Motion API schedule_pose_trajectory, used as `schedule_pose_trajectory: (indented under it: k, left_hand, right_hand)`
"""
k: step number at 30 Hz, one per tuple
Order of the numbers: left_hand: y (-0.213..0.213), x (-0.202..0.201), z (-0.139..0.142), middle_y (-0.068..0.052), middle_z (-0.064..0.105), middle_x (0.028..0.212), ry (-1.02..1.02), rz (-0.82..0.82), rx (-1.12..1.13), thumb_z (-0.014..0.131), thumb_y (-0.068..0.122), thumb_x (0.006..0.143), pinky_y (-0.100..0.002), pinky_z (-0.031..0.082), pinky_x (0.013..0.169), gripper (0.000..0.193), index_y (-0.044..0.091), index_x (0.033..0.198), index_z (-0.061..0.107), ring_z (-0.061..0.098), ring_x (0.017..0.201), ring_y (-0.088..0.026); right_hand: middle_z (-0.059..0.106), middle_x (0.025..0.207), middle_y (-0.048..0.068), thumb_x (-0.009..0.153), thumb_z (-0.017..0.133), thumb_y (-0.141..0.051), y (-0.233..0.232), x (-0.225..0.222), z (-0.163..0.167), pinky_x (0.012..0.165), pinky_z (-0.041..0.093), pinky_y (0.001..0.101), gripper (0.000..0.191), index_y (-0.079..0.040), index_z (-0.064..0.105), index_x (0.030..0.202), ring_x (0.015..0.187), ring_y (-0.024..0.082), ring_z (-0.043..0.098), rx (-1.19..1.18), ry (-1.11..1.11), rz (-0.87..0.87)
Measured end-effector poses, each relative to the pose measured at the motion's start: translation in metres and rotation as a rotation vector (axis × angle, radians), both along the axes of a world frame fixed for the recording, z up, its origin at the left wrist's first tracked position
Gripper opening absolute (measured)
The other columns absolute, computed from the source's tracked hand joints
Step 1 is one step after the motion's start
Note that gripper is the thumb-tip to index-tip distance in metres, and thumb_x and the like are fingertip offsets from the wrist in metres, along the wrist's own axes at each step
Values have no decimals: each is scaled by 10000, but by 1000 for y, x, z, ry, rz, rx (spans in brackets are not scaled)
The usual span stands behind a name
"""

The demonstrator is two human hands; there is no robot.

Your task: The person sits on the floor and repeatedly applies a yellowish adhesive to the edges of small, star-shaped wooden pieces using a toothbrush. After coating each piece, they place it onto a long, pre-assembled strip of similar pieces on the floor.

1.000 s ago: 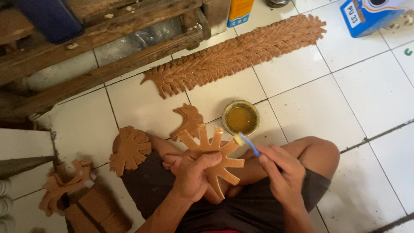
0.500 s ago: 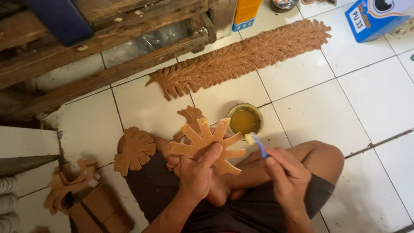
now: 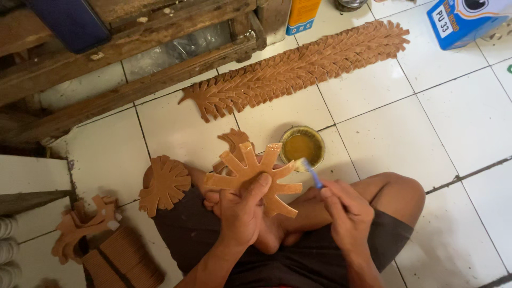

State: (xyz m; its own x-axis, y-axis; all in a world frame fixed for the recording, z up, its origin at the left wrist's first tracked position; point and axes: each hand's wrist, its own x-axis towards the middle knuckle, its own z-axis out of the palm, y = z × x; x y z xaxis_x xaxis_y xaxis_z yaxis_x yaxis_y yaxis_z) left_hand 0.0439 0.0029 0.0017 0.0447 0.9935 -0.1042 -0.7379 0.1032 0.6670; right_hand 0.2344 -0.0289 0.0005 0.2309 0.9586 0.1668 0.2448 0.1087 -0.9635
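Gluing in hand: left hand (image 3: pixel 241 209) gripping a brown fan-shaped cutout (image 3: pixel 255 175) over the lap, thumb pressed on its face. Right hand (image 3: pixel 345 209) closed around a blue-handled brush (image 3: pixel 311 172), bristles at the cutout's right edge, just below a small cup of yellow glue (image 3: pixel 302 146). Next, probably, an even coat along the spokes without drips. Beyond the cup, a long overlapped row of cutouts (image 3: pixel 298 69) on the white tiled floor (image 3: pixel 405 133). Left of the left hand, another cutout (image 3: pixel 164 184); farther up, a wooden pallet (image 3: pixel 128 53).
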Motion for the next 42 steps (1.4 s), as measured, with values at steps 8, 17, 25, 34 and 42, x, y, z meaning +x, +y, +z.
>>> schedule_pose_trajectory:
  k: [8,17,25,34,42]
  left_hand:
    - [-10,-4,-19,-118,731,1111,396,7,-84,645,33,978,-343,559,934,233,-54,1193,664,666,1009,-183]
    - [-8,-143,30,-121,693,1167,-110,494,155,555,94,1075,-425,589,1003,211,9,1264,597,695,1080,-226]
    - [-21,-163,50,-191,717,1182,-38,562,320,561,118,1120,-405,585,909,332,-52,1405,580,716,1057,-253]
    - [-43,-181,37,-150,710,1256,-66,690,98,540,125,1071,-433,567,1089,360,-30,1392,588,712,1180,-247]
    - [-49,-190,15,-148,718,1160,-71,597,157,560,135,1140,-412,575,963,248,-27,1324,600,705,1069,-234]
  right_hand:
    - [651,811,22,1022,630,-50,10,13,-9,637,447,213,153,55,730,1070,709,58,568,37,-293,104]
    - [453,684,-35,1081,636,-175,62,57,-114,486,259,227,220,-5,734,1178,559,39,339,-330,201,-156]
    - [768,1019,53,1025,487,-252,75,-86,-137,802,580,326,413,-30,563,1365,866,186,711,-704,585,438]
    - [528,764,68,1062,538,-266,85,-220,-167,442,317,304,426,-87,567,1447,504,123,378,-667,493,561]
    - [608,835,43,1068,506,-328,109,-235,-174,509,349,290,427,-110,655,1404,578,144,407,-544,375,232]
